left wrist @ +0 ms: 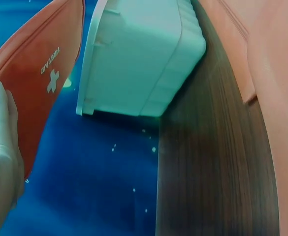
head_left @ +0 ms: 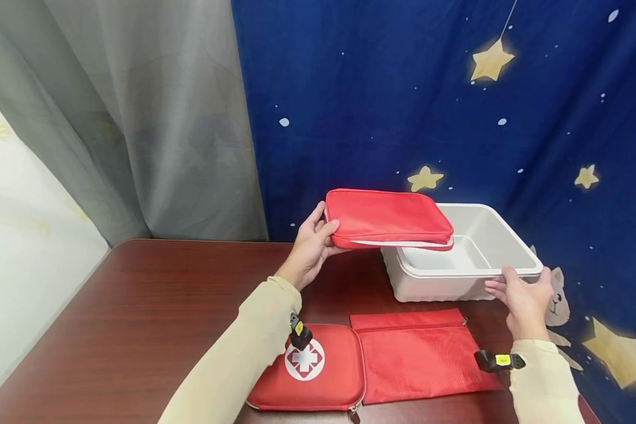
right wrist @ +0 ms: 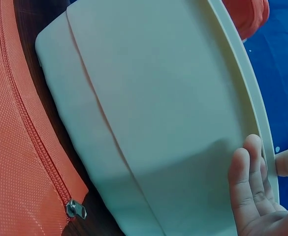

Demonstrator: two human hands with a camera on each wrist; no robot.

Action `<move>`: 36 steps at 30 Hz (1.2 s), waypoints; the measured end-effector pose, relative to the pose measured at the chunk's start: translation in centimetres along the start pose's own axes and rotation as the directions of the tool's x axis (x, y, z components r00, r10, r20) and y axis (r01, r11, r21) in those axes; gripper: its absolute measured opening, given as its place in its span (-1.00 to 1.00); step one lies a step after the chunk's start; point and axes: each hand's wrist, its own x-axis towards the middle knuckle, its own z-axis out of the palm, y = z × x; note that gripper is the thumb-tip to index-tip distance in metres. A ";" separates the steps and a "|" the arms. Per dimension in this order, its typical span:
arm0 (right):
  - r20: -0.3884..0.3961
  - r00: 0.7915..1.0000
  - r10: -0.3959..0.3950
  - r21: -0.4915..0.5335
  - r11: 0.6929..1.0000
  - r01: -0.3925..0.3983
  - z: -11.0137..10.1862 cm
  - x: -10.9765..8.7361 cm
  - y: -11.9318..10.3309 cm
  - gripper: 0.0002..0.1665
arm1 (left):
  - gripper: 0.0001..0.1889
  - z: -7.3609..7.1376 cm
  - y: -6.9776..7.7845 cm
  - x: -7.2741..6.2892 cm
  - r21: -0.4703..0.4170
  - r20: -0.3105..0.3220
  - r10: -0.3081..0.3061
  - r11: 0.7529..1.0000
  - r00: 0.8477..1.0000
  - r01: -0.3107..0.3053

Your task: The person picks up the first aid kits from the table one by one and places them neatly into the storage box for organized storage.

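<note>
My left hand [head_left: 308, 248] grips the left end of a red zippered first aid pouch [head_left: 384, 217], thumb on top and fingers beneath. The pouch is held above the table and overlaps the left part of a white plastic bin [head_left: 440, 287]. A "FIRST AID" print with a white cross [left wrist: 52, 81] shows on the pouch's underside in the left wrist view. My right hand [head_left: 524, 303] pinches the bin's near right rim, with fingers [right wrist: 241, 179] against the outer wall and the thumb over the edge. The visible bin floor is bare.
Near the front of the brown table [head_left: 153, 306] lies a red hard-shell case [head_left: 334, 377] with a white cross emblem, partly behind my left sleeve. Beside it is a flat red zippered bag [head_left: 418, 365]. A blue star-printed curtain [head_left: 350, 118] hangs behind the table, with a grey curtain [head_left: 180, 147] at left.
</note>
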 end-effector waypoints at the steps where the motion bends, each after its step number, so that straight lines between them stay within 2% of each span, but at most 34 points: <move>1: -0.002 1.000 0.001 -0.001 1.000 -0.001 0.0 0.0 0.0 0.12 | -0.23 0.2 -0.1 0.1 -0.003 0.003 0.001 1.000 1.000 -0.001; 19: -0.012 1.000 -0.019 0.013 1.000 0.019 0.1 0.1 0.0 0.12 | -0.19 4.1 -1.8 1.3 0.024 0.039 -0.039 0.999 0.998 0.038; 30: -0.015 1.000 -0.011 0.016 1.000 0.011 0.0 0.1 0.2 0.13 | -0.17 6.3 -3.3 1.8 0.077 0.000 -0.088 0.993 0.996 0.087; 36: -0.019 1.000 -0.015 0.011 1.000 0.015 0.0 0.1 0.2 0.12 | -0.17 7.4 -4.0 2.0 0.071 -0.018 -0.091 0.993 0.996 0.092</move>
